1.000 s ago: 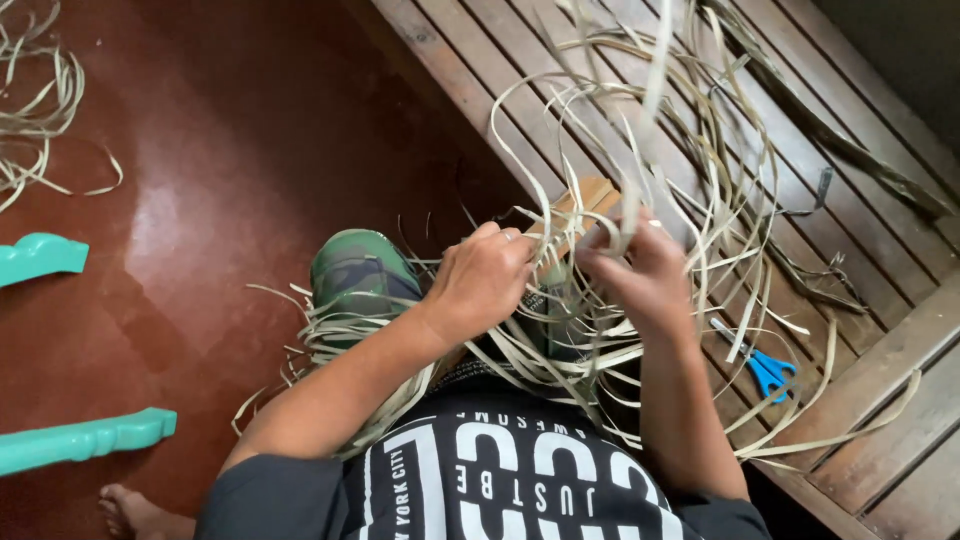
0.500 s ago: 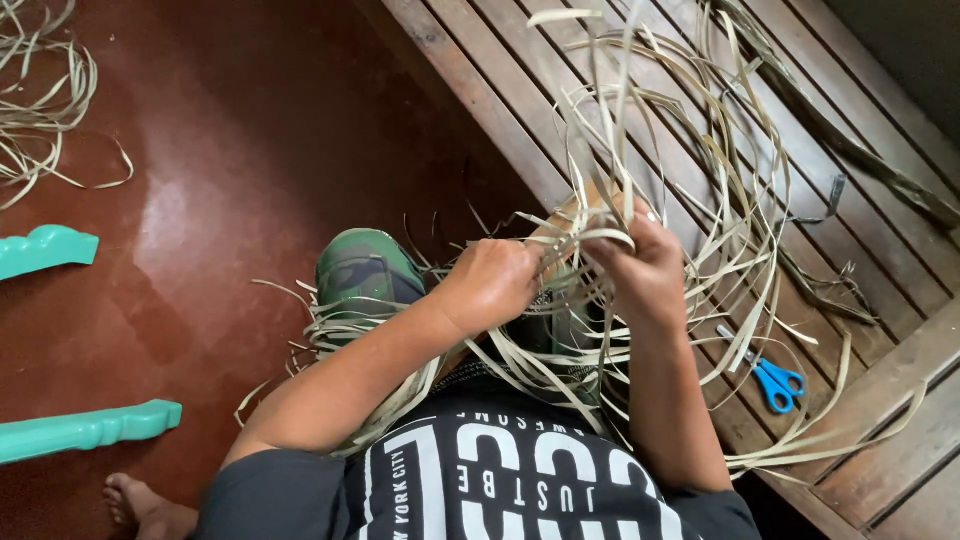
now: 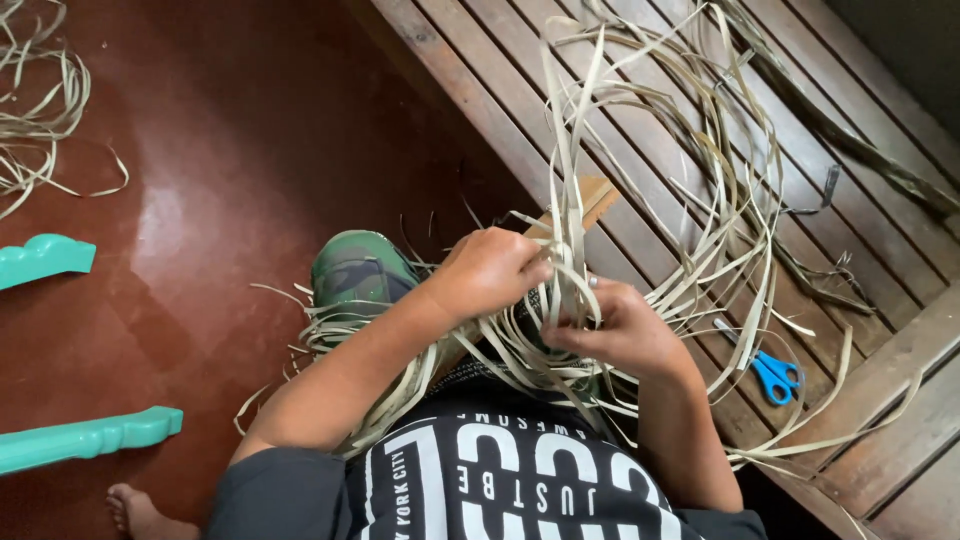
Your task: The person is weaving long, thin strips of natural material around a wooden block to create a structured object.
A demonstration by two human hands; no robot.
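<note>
Pale leaf strips [image 3: 570,150], both hands [image 3: 545,290] gripping

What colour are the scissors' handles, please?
Blue, on the scissors on the wooden slats; head view.

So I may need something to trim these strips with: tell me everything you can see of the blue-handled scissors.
The scissors are small, with bright blue plastic loop handles and short, pale metal blades. They lie flat on the wooden slatted bench, handles toward the lower right, blades pointing up-left and looking closed. Pale leaf strips cross over the blade end. Neither hand touches them; the right hand is the nearer.
</note>
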